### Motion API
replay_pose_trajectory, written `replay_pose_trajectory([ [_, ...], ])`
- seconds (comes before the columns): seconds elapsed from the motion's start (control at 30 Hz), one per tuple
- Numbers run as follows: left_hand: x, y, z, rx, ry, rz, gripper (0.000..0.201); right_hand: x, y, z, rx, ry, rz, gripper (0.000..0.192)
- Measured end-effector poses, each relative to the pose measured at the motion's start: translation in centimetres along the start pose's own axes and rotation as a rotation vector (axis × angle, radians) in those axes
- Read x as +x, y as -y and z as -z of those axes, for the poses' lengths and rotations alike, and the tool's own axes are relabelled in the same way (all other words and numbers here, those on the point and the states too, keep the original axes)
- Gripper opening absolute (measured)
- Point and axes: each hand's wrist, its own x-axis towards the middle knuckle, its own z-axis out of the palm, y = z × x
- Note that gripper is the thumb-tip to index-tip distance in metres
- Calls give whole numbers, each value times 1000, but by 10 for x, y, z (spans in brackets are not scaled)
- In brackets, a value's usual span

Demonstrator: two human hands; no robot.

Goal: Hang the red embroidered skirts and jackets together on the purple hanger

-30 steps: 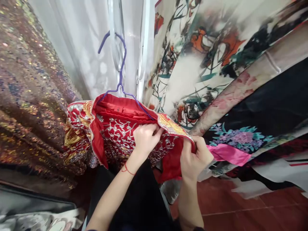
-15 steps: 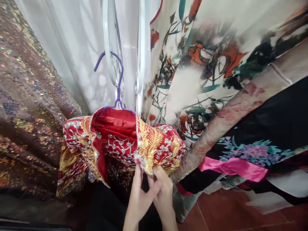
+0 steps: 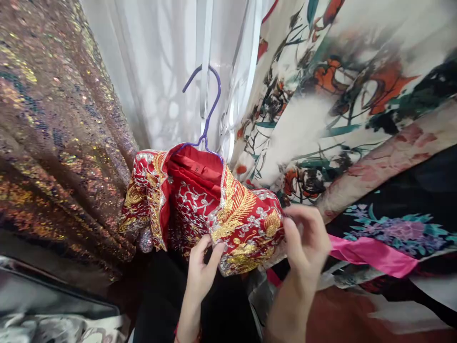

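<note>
A red jacket (image 3: 250, 219) with gold and silver embroidery hangs on a purple hanger (image 3: 214, 102), its front open so the red lining and a small "S" label (image 3: 196, 168) show. The hanger's hook is on a white strap or bar (image 3: 206, 47). My left hand (image 3: 203, 267) pinches the front edge of the jacket below the collar between thumb and fingers. At the jacket's shoulder or sleeve on the right, my right hand (image 3: 307, 238) has its thumb and fingers closed on the cloth; the fingertips are partly hidden.
A sequined gold-brown cloth (image 3: 60, 119) hangs on the left. White drapes (image 3: 143, 62) are behind the hanger. Floral garments (image 3: 285, 128), a black embroidered one (image 3: 421, 190) and a pink ribbon (image 3: 374, 255) hang on the right, above a red-brown floor (image 3: 342, 314).
My right hand has moved from the front edge, beside my left hand, out right to the jacket's shoulder. My left hand stays at the front edge. The view has shifted, and the jacket appears farther right.
</note>
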Motion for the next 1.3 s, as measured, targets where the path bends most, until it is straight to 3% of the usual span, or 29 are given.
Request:
replay_pose_trajectory([
  [0.13,5,1,-1,49,242,-6,28,38,-32,-17,93,402,-103,60],
  [0.2,7,3,0,98,316,-22,25,49,-41,-20,219,540,-230,65],
  [0.33,9,12,3,79,211,-23,29,62,-50,-19,302,609,-483,68],
  [0.47,9,24,4,-7,18,49,37,64,-48,-19,406,900,-552,54],
  [0.53,9,29,5,-57,5,68,38,61,-45,-19,448,947,-564,49],
  [0.6,10,29,6,-72,20,57,35,60,-40,-17,449,898,-589,45],
  [0.7,17,17,7,10,11,8,32,66,-22,-8,378,652,-543,42],
  [0.83,34,-15,12,123,-72,-75,29,74,11,7,145,210,-301,32],
  [0.93,43,-22,19,98,-211,-84,30,62,28,10,-35,89,-133,27],
  [1.0,44,-10,23,75,-291,-42,32,45,30,6,-124,95,-43,24],
  [1.13,35,37,28,26,-349,96,40,9,18,-2,-265,79,36,30],
  [1.23,27,67,32,-32,-265,176,43,-11,7,-1,-328,16,38,41],
  [1.3,23,81,35,-95,-130,222,40,-24,1,0,-332,-7,19,47],
])
